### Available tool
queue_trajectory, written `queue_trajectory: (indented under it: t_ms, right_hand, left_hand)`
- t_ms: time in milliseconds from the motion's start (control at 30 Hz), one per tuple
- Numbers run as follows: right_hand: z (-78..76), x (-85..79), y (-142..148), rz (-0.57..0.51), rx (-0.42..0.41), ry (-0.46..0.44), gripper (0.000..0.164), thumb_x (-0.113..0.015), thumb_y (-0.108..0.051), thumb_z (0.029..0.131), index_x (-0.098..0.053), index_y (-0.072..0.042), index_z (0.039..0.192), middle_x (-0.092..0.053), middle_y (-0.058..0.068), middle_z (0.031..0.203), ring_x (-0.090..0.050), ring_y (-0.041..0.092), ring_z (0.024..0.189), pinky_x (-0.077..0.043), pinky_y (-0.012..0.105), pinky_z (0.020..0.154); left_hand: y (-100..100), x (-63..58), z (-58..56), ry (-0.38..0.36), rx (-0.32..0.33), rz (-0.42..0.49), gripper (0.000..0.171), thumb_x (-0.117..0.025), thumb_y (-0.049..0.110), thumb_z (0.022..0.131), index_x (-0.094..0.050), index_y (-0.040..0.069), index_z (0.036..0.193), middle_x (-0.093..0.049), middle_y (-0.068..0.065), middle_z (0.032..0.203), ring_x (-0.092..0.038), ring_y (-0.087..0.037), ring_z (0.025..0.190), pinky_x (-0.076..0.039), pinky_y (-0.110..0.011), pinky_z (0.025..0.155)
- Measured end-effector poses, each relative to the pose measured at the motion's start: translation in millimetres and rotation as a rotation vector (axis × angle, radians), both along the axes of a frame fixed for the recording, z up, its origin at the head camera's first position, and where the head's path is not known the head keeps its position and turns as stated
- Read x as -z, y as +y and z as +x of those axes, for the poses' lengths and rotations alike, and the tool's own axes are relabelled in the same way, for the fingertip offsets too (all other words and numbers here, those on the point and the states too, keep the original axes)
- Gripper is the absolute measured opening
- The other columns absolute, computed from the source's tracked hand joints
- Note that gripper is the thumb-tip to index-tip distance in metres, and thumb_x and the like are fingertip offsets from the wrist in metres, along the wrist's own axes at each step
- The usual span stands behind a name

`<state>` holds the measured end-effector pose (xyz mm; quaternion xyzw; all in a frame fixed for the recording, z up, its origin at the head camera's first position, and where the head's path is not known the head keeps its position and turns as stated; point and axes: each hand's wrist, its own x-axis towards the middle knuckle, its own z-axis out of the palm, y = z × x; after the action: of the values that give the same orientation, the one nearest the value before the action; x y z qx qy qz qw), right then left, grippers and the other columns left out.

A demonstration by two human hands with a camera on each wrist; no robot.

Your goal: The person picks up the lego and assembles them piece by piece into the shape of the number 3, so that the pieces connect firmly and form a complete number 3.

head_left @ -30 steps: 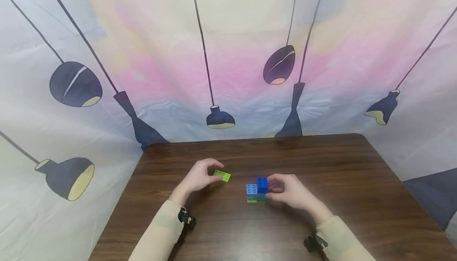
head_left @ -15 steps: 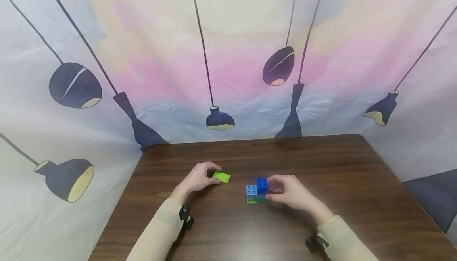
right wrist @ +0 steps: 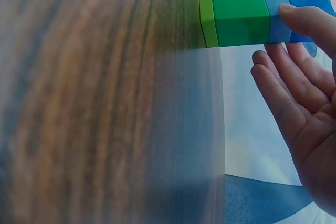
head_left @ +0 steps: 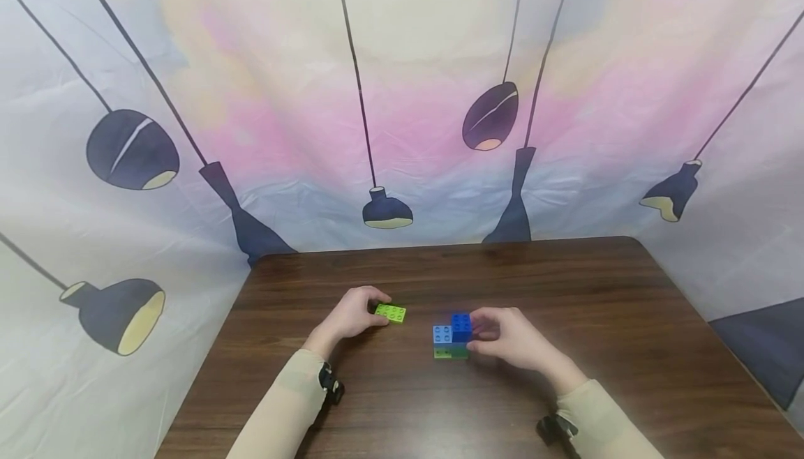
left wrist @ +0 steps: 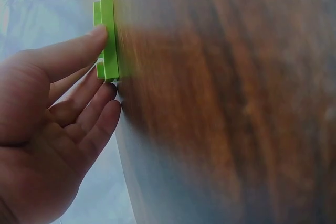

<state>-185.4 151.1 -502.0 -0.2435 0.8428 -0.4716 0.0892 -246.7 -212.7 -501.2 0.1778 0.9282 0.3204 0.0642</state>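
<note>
A flat lime-green toy brick (head_left: 391,313) lies on the tabletop, studs up. My left hand (head_left: 350,314) pinches its left end; in the left wrist view the thumb (left wrist: 79,51) lies against the lime brick's (left wrist: 109,38) near side, and the index fingertip is hidden. To the right stands a stack: a lime flat brick (right wrist: 208,11) at the bottom, a green brick (right wrist: 241,18) over it, a light blue flat brick (head_left: 442,334) above, and a dark blue brick (head_left: 461,327) on top at the right. My right hand (head_left: 511,337) holds the stack's right side, thumb on the light blue brick.
The dark wood table (head_left: 389,410) ends at a far edge with rounded corners. Behind it hangs a cloth backdrop (head_left: 427,117) printed with pendant lamps. Each sleeve carries a black wrist camera (head_left: 331,384).
The left thumb and fingers have come together on the loose lime brick, which has shifted very slightly. My right hand and the stack stay where they were.
</note>
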Motion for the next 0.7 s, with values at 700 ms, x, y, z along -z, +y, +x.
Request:
queue_trajectory:
  t_ms: [700]
  right_hand:
    - [0.1,2.3,0.9,-0.008,0.005,-0.008,0.036,-0.087,-0.021,0.092,-0.072,-0.012,0.123,-0.075,0.000,0.116,-0.075,0.019,0.109,-0.060,0.037,0.092]
  left_hand:
    - [6.1,-0.2,-1.5,0.024,0.005,-0.048,0.031,-0.091,0.006,0.084,-0.080,0.006,0.114,-0.072,-0.006,0.114,-0.066,-0.020,0.098,-0.055,-0.043,0.089]
